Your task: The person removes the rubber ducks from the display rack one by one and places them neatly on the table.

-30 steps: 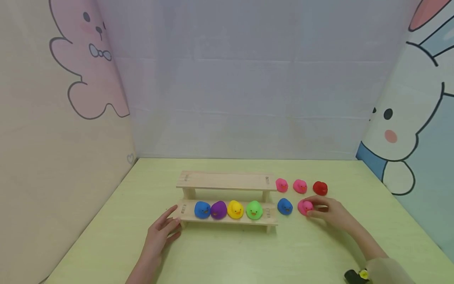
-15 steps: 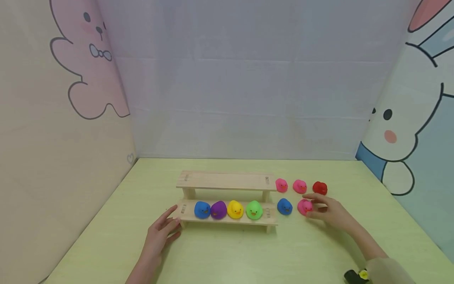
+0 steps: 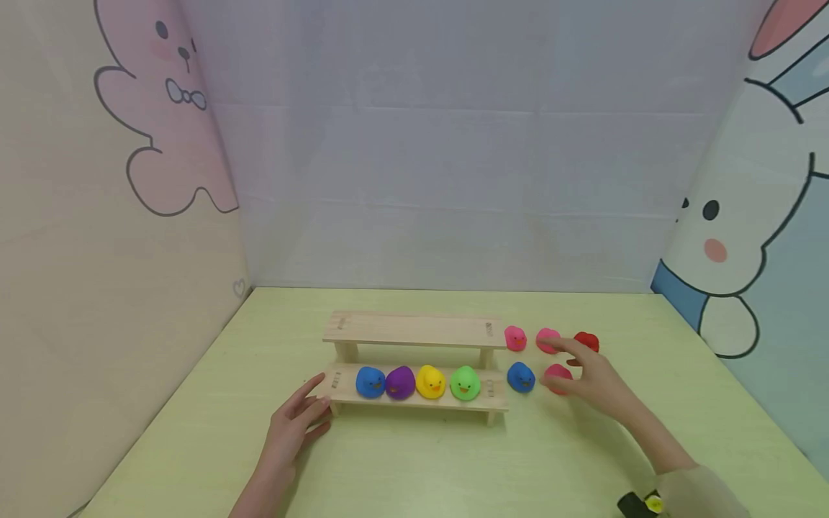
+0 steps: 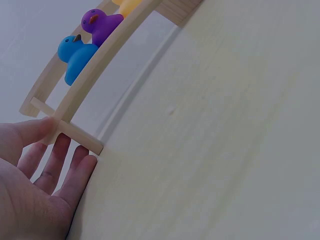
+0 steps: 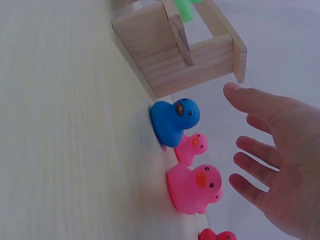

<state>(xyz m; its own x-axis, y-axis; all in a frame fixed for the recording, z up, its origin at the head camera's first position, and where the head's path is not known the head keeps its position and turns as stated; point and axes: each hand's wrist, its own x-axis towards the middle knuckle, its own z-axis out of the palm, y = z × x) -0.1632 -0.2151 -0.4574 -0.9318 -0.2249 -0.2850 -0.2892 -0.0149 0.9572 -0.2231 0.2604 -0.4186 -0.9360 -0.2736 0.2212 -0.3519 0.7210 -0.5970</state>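
A two-tier wooden rack point(image 3: 414, 329) bears a blue, a purple point(image 4: 102, 26), a yellow point(image 3: 430, 382) and a green rubber duck point(image 3: 465, 383) on its lower step. My left hand point(image 3: 291, 424) holds the lower step's left end, thumb and fingers about the corner in the left wrist view. On the right, my right hand point(image 3: 599, 381) hovers with thumb and fingers spread around a pink rubber duck point(image 5: 192, 187), nothing in its grasp. The thumb overlaps that duck in the head view; the right wrist view shows a gap. Beside it sits another blue duck point(image 3: 521, 377).
Behind stand two more pink ducks, one near the rack point(image 3: 515, 338) and one partly hidden by my fingers, plus a red duck point(image 3: 586, 341). Fabric walls point(image 3: 414, 158) enclose the table's back and sides. A black object point(image 3: 637, 505) sits at my right sleeve.
My right hand's fingers have come off the front pink duck and spread, and the hand has shifted up and slightly left. The duck stays in place. My left hand and the rack are unchanged.
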